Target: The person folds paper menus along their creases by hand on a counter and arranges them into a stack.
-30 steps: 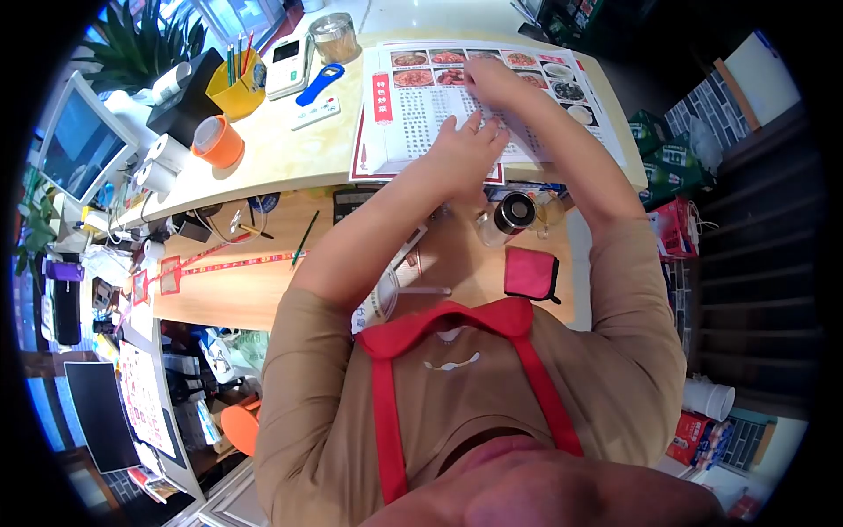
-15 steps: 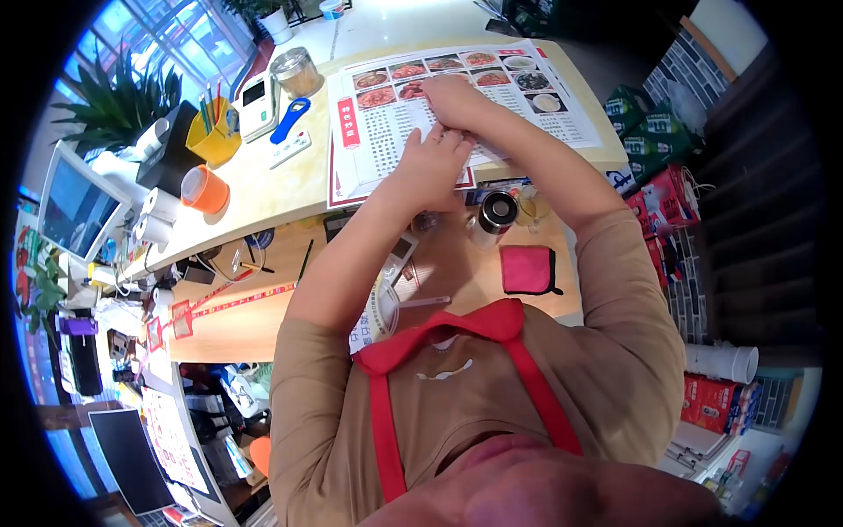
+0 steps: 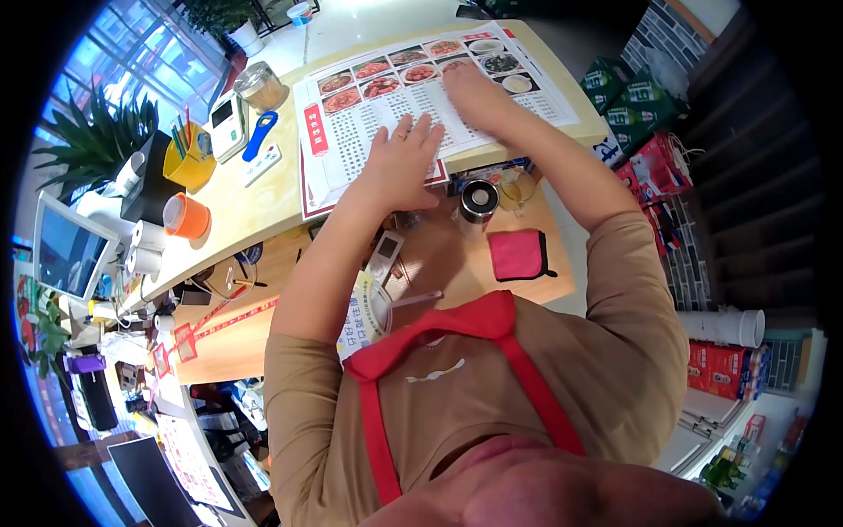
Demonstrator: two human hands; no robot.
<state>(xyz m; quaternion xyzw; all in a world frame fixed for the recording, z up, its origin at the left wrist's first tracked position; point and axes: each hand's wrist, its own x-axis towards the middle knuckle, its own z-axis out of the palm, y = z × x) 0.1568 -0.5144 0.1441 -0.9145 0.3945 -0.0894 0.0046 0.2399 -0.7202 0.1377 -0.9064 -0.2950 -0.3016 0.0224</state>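
Observation:
A printed menu sheet (image 3: 351, 154) with food photos and columns of text lies on the light counter, over at least one other sheet. My left hand (image 3: 406, 162) rests on its lower part with the fingers spread and nothing held. Farther up the sheet, my right hand (image 3: 481, 98) touches it just below the food pictures. The back of that hand hides most of its fingers, so whether they are flat or curled does not show.
Left of the menu stand a glass jar (image 3: 261, 86), a card terminal (image 3: 227, 125), a blue tool (image 3: 261, 134), a yellow pen holder (image 3: 190, 162) and an orange cup (image 3: 186, 216). On the lower shelf are a thermos (image 3: 479, 204), a glass mug (image 3: 516, 189) and a pink cloth (image 3: 516, 254).
My hands, together over the menu before, are now apart. The left fingers have spread out on the sheet, and the right hand sits to the right. The whole view has shifted a little.

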